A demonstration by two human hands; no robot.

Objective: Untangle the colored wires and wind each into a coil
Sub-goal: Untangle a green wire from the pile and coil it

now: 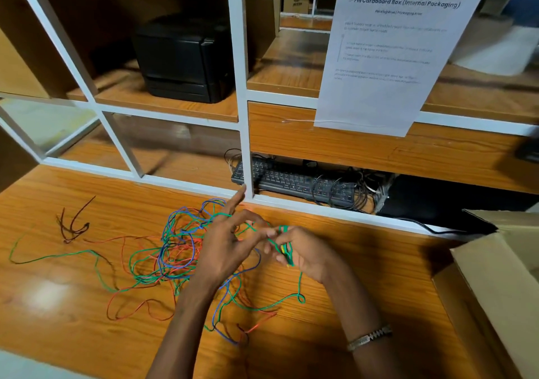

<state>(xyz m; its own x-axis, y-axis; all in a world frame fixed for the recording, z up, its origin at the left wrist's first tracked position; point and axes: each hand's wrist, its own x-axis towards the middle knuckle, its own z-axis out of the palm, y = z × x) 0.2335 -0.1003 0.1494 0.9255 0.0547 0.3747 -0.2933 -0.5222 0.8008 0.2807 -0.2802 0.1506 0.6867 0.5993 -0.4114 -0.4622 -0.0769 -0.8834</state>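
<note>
A tangle of green, blue and red wires [175,250] lies on the wooden table [73,305] in front of me. My right hand [303,251] grips a small bundle of green wire loops [287,247]. A green strand runs from those loops to my left hand [227,247], which pinches it between thumb and fingers with the index finger stretched out. Loose green [58,254] and red [131,308] strands trail away to the left. A separate dark brown wire [71,224] lies alone at the far left.
A white-framed glass partition [248,156] bounds the table's far edge. Behind it sit a black keyboard [291,180] with cables and a black printer [183,57]. An open cardboard box [495,276] stands at the right. A printed sheet [388,57] hangs on the glass.
</note>
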